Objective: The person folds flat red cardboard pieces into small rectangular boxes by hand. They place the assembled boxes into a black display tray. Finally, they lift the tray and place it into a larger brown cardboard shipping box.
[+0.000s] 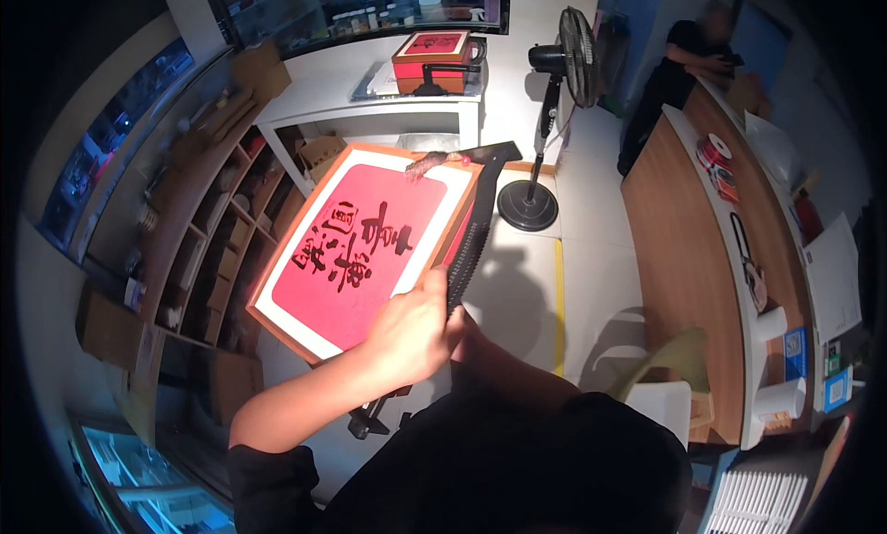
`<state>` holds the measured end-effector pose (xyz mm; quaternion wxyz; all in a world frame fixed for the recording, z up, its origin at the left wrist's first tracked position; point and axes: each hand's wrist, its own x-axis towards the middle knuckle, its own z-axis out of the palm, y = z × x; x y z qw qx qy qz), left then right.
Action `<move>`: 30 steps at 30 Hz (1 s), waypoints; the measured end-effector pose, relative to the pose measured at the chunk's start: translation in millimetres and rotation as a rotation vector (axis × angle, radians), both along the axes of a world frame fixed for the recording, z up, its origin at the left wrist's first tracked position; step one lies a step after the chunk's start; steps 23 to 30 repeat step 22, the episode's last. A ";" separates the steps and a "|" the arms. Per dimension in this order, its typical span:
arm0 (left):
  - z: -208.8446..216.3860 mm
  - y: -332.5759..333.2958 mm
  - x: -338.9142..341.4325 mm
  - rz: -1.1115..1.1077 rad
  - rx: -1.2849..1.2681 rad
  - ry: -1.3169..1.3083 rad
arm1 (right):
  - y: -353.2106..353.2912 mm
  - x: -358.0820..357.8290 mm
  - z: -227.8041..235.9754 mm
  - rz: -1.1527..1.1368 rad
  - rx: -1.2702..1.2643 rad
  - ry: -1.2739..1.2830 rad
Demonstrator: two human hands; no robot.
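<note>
A wooden-framed red panel (379, 197) with a white border and black brush characters lies tilted in front of me. It looks like the top of a box, with a red side showing at the right. Along that side runs a long black toothed bar (473, 243), apparently a bar clamp, one black end reaching past the far corner. My left hand (416, 321) is closed at the near end of the bar, by the frame's near right corner. My right hand (465, 335), mostly hidden behind the left, also closes around the bar's near end. A brown patch (430, 164) lies at the far edge, its kind unclear.
A similar red-topped box (431, 58) with a black clamp stands on a white table (314, 104) at the back. A standing fan (529, 201) is beyond, to the right. Shelves (199, 248) line the left; a wooden counter (693, 285) runs right, with a person (688, 58) behind.
</note>
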<state>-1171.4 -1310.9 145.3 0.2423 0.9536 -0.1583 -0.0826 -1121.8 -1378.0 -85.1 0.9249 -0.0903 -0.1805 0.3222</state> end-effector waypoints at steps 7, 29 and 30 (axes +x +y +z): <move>27.4 -0.1 181.6 -0.164 -0.267 -0.183 | 8.1 206.0 19.7 -0.069 -0.046 0.015; 142.1 38.3 602.3 -0.454 -0.620 0.006 | 17.8 613.3 164.8 -0.453 -0.196 -0.149; 142.1 38.3 602.3 -0.454 -0.620 0.006 | 17.8 613.3 164.8 -0.453 -0.196 -0.149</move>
